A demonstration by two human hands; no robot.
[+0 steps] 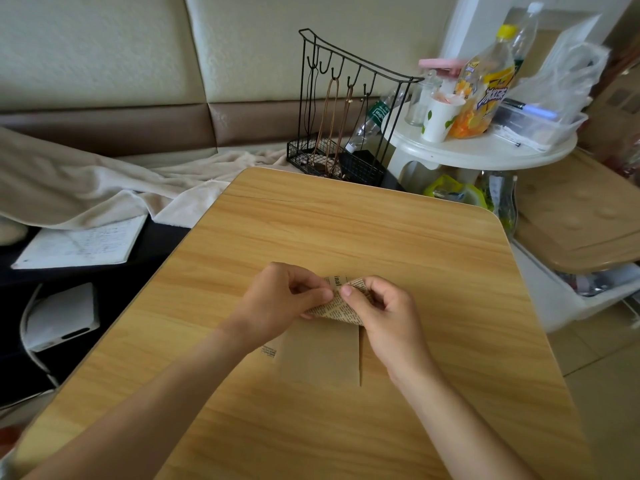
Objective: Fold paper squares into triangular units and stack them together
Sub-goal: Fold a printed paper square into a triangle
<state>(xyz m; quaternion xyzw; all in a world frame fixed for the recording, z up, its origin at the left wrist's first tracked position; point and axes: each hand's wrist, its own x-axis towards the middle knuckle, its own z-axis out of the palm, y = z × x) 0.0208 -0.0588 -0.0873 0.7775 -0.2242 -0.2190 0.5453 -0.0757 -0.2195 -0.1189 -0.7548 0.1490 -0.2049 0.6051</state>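
A newsprint-patterned paper piece [341, 306] is lifted just above the wooden table [311, 230], partly folded into a pointed shape. My left hand [280, 299] pinches its left edge, and my right hand [381, 310] pinches its right side, thumbs nearly meeting at the top fold. Under both hands lies a stack of plain brown paper squares [318, 358], flat on the table, with a printed corner peeking out at its left edge.
A black wire rack [346, 109] stands past the table's far edge. A round white side table [485, 150] at the right carries a paper cup, bottles and a plastic box. A notebook [79, 244] and a blanket lie at the left.
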